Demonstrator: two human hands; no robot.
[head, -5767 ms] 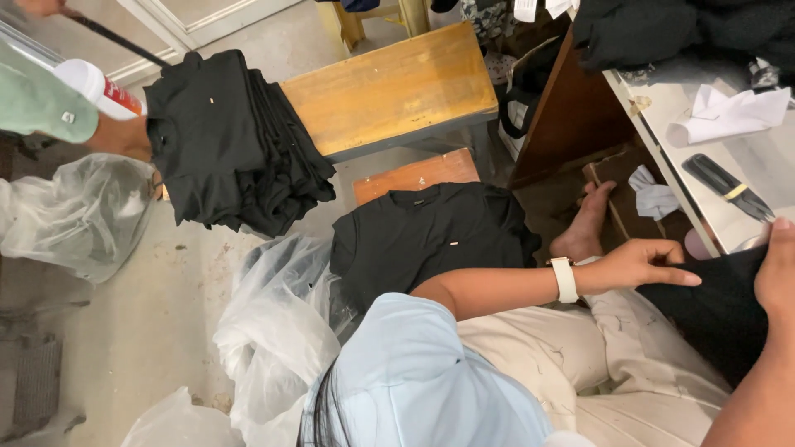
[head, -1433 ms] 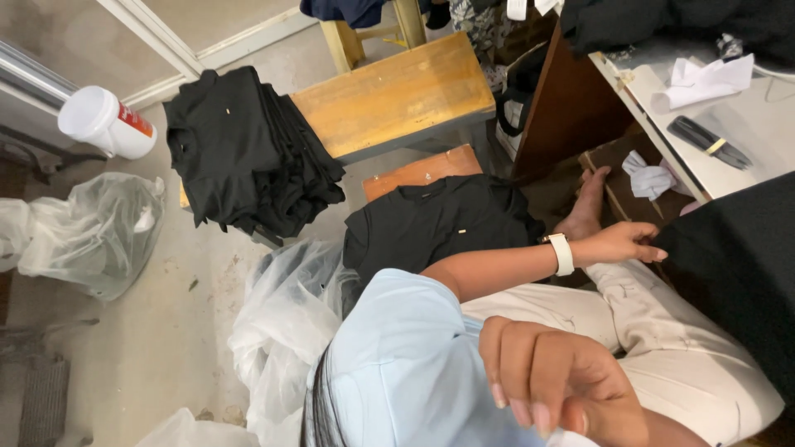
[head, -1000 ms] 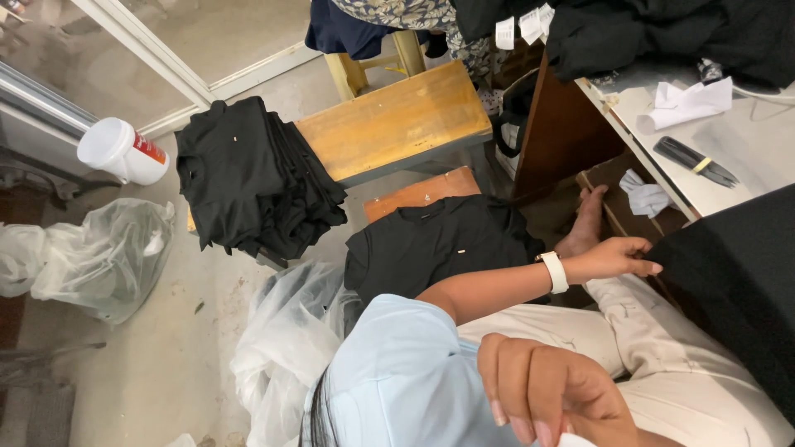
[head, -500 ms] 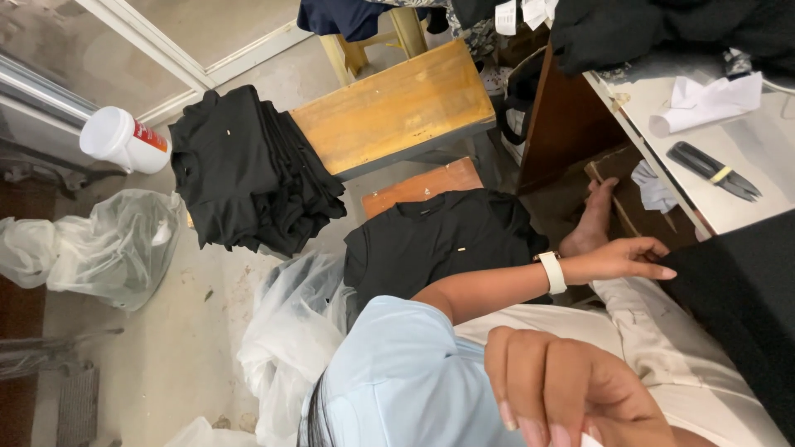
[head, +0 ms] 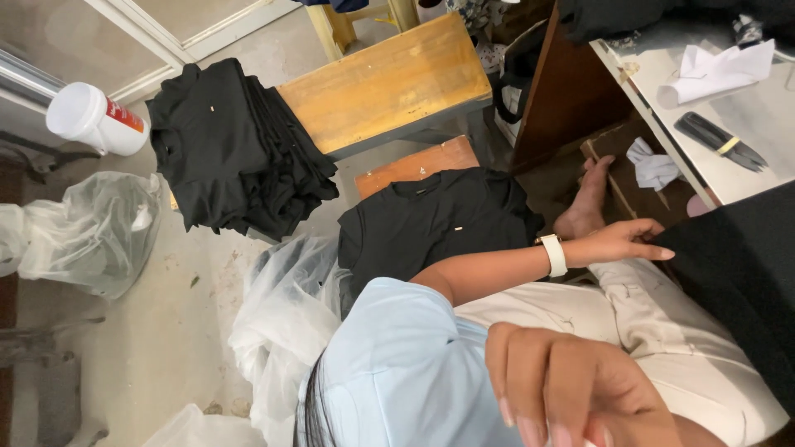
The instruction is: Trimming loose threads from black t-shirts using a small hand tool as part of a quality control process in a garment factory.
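Concrete floor, wooden bench [head: 385, 83] – one hand [head: 580, 397] hangs close to the lens, fingers loosely curled, holding nothing. Black fabric [head: 737, 281] lies just right of it, untouched – it could slide off the table edge.

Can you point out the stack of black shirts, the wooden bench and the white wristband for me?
stack of black shirts [head: 228, 153], head view, top shirt's chest
wooden bench [head: 385, 83], head view, bare seat top
white wristband [head: 553, 254], head view, band's middle
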